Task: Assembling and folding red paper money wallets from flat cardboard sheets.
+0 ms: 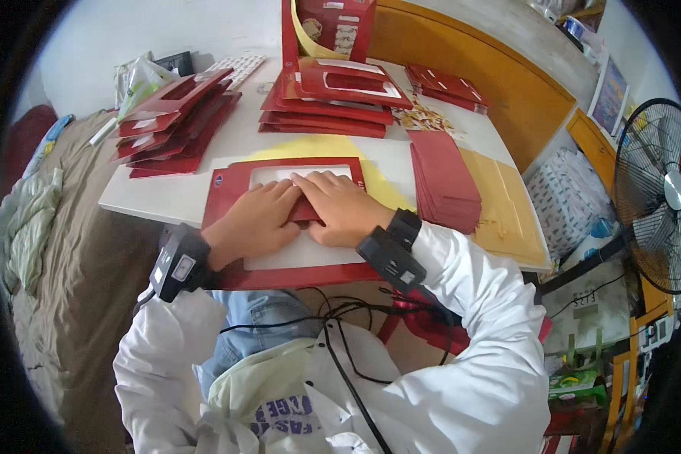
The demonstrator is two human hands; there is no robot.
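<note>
A red card sheet (227, 189) with a large white window area (280, 259) lies at the table's near edge, partly overhanging it. A small red card piece (304, 209) crosses the middle of the white area, mostly covered by my hands. My left hand (259, 218) rests on it from the left, fingers stretched out toward the right. From the other side my right hand (342, 208) presses down, its fingers extended and nearly meeting the left ones. Both thumbs sit on the near side of the piece. What lies under the fingertips is hidden.
Stacked red card sleeves stand at the left (174, 125) and back centre (325, 106). Flat dark-red cards (443, 178) fan out at the right beside a tan sheet (503, 208). A yellow sheet (378, 178) lies beneath the work. A black fan (662, 193) stands far right; cables (340, 310) cross my lap.
</note>
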